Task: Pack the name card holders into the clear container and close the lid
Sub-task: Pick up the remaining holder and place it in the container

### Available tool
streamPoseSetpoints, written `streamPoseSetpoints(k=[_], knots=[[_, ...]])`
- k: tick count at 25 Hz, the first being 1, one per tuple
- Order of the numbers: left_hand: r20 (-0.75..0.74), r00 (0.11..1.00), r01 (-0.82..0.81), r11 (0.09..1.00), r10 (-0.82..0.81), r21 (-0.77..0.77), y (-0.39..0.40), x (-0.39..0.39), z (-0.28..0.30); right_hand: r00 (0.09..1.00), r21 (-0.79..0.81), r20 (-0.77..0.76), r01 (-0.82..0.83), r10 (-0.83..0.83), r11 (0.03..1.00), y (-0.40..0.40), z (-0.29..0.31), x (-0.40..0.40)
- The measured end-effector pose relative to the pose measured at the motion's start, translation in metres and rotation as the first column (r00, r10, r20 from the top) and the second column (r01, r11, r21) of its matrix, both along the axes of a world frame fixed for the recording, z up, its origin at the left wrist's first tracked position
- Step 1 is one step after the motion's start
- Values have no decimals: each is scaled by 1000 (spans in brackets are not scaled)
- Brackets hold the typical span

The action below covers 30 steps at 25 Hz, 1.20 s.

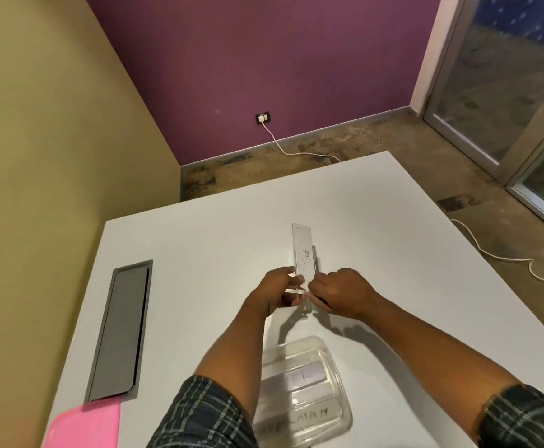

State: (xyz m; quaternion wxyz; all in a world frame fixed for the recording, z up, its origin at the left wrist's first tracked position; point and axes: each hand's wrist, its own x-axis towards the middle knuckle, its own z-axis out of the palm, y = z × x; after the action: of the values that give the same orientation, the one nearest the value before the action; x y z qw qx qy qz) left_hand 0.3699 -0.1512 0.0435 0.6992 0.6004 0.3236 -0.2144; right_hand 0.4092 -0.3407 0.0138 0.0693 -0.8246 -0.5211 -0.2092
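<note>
The white worktop [199,253] fills the lower half of the view, with a grey recessed cable hatch [120,331] set into its left side and a pink lid [86,425] lying at its near-left corner. Near the front edge, between the person's forearms, sits the clear container [306,383], open on top; name card holders already lie inside it, and the nearest card reads something ending in "MAN", though the letters before that are too blurred to make out.

Beyond the container, over the middle of the worktop, both hands hold one clear name card holder [303,253] by its near end. The left hand [280,292] has its fingers curled round that near end, and the right hand [341,292] pinches it from the other side, so each grip is closed on the holder. The long body of the holder reaches away from the hands towards the far edge, its far end free. Its white card carries handwriting that looks like "Dog".

A white cable [503,257] trails across the floor to the right.
</note>
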Motion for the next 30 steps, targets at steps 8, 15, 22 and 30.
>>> streamPoseSetpoints(k=[8, 15, 22, 30], knots=[[-63, 930, 368, 911, -363, 185, 75, -87, 15, 924, 141, -351, 213, -153, 967, -27, -6, -27], [-170, 782, 623, 765, -600, 165, 99, -149, 19, 825, -123, -563, -133, 41, 983, -6, 13, -44], [-287, 680, 733, 640, -675, 230, 91, -168, 19, 840, -321, -525, -343, 136, 883, 7, -1, -81], [-371, 667, 732, 478, -646, 486, 61, -170, 0, 907, -448, -420, -195, -13, 873, 2, -20, -112]])
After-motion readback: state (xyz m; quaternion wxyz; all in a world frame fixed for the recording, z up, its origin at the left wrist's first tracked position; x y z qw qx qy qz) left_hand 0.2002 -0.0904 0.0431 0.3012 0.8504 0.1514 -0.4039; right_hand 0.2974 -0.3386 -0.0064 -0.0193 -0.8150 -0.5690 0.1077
